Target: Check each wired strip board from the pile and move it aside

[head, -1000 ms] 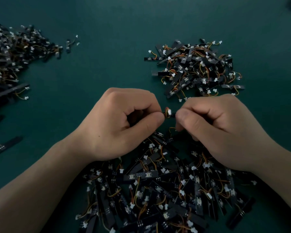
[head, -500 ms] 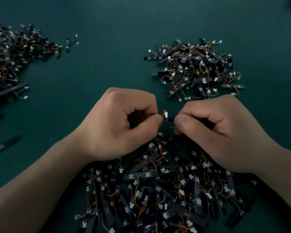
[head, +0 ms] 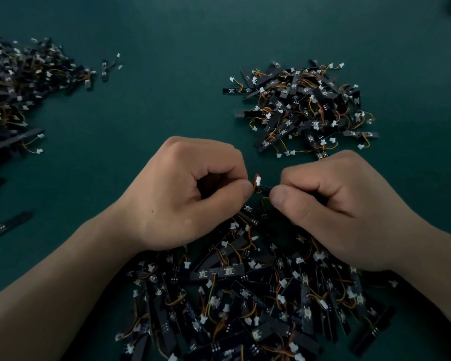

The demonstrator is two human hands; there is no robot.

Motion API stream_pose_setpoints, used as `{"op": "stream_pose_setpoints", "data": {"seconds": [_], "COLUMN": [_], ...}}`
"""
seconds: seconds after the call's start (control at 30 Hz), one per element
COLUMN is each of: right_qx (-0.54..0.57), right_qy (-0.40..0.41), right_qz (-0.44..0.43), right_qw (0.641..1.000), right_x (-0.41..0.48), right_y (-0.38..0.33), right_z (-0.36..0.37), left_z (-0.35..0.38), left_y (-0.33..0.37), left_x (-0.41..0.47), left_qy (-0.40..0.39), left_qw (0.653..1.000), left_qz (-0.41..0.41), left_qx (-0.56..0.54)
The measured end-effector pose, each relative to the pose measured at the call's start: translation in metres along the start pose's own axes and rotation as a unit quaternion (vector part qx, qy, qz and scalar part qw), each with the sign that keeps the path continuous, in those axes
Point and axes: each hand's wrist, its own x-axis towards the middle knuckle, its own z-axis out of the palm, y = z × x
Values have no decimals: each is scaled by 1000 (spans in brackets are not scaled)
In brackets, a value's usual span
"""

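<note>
One black wired strip board (head: pixel 263 188) with a white connector and orange wire is pinched between both hands, just above the near pile. My left hand (head: pixel 182 194) grips its left end between thumb and forefinger. My right hand (head: pixel 331 207) holds the right end, and most of the board is hidden in that fist. Below the hands lies the near pile of strip boards (head: pixel 245 303), black strips tangled with orange wires and white plugs. A second pile (head: pixel 305 108) lies farther off to the right.
A large heap of similar boards (head: pixel 16 95) spreads along the left edge, with a few loose strips (head: pixel 8 226) near it. The surface is a dark green mat (head: pixel 167 74).
My hands have drawn slightly apart, exposing a bit more of the held board. The white connector has shifted a little left toward the left thumb.
</note>
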Motion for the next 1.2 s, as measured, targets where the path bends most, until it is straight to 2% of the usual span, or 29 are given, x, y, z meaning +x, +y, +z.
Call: {"op": "stream_pose_setpoints", "data": {"seconds": [0.17,0.3,0.43,0.53,0.63,0.7,0.87,1.0,1.1,1.2], "right_qx": [49,136,160,162,112,79,80,56,21,47], "right_qy": [6,79,141,122,94,80,33,-8,-2,24], "right_qz": [-5,-2,8,15,21,24,20,17,19,15], "right_qw": [999,988,977,979,989,993,996,998,1000,998], "right_x": [0,1,1,0,-1,0,-1,0,0,0], "right_y": [3,6,10,12,10,7,1,-1,0,0], "right_z": [0,-2,-2,-2,-1,0,-1,-2,-1,0], "left_z": [-2,-4,0,0,-1,-2,-5,-4,-3,-2], "left_y": [1,-1,-1,-1,-2,-2,-3,-4,-5,-6], "left_x": [-1,-2,-3,-2,-2,-1,-1,-2,-2,-2], "left_qy": [3,-19,-54,-62,-70,-71,-52,-24,-16,-17], "left_qw": [1000,998,992,991,992,995,998,997,996,995], "left_qz": [-14,-20,-4,10,13,4,-17,-21,-28,-41], "left_qx": [9,49,111,118,107,71,-42,-63,-79,-86]}}
